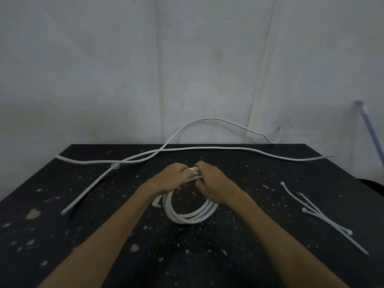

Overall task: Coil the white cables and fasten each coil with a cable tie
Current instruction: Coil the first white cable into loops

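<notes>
The wall [187,59] behind is pale and fills the upper half of the view, and below it the dark surface [259,256], speckled with light spots, carries everything. Two loose cables [207,148] lie across the far part of the surface, crossing each other at the left, and one of them rises in a loop against the wall. In the middle, near the person, is the coil [191,215], several turns of white cable lying mostly flat, with its far side lifted. The left hand [172,179] is closed around that far side of the coil, fingers wrapped over the turns. The right hand [212,181] is closed on the same bundle just beside the left, and the two hands almost touch. I cannot tell if a tie is already between the fingers; they hide that part. The spare ties [324,215] lie in a small pile well apart at the right. A short free end [156,202] of cable lies just left of the coil. The risk I see is that the coil springs open: the cable looks stiff, so if one hand lets go to reach for a tie at the right, the other alone may not keep the turns together, and the free end may slip out.
</notes>
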Demonstrator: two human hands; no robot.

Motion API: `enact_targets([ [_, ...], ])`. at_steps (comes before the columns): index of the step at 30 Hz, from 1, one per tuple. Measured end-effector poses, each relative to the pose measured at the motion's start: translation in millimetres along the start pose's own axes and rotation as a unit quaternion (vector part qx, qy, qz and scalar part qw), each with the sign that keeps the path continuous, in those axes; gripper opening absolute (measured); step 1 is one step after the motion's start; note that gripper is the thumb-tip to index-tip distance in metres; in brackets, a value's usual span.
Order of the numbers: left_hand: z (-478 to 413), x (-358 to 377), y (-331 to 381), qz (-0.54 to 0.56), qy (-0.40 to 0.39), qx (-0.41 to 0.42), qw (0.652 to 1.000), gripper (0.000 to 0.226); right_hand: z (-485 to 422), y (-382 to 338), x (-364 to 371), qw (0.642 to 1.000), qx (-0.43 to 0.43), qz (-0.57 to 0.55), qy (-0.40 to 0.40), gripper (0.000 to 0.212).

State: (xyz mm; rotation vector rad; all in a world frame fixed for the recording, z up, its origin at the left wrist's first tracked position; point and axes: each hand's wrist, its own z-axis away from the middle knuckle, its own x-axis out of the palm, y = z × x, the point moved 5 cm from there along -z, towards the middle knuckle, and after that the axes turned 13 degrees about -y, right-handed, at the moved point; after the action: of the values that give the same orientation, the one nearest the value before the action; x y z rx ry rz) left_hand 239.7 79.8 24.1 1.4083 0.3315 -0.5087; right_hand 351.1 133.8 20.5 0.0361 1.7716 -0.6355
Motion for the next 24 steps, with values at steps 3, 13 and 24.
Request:
enact_targets([
  [3, 7, -6, -11, -0.048, 0.051, 0.034, 0.997, 0.015, 0, 6, 2, 0.999, 0.026, -0.009, 0.026, 0.014],
  [13, -2, 10, -9, -0.166, 0.082, 0.04, 0.982, 0.01, 5, 19, -15, 0.997, 0.06, 0.032, 0.031, 0.018],
  [24, -12, 11, 8, -0.183, 0.093, 0.042, 0.978, 0.008, 4, 18, -21, 0.995, -0.004, 0.084, -0.044, 0.017],
])
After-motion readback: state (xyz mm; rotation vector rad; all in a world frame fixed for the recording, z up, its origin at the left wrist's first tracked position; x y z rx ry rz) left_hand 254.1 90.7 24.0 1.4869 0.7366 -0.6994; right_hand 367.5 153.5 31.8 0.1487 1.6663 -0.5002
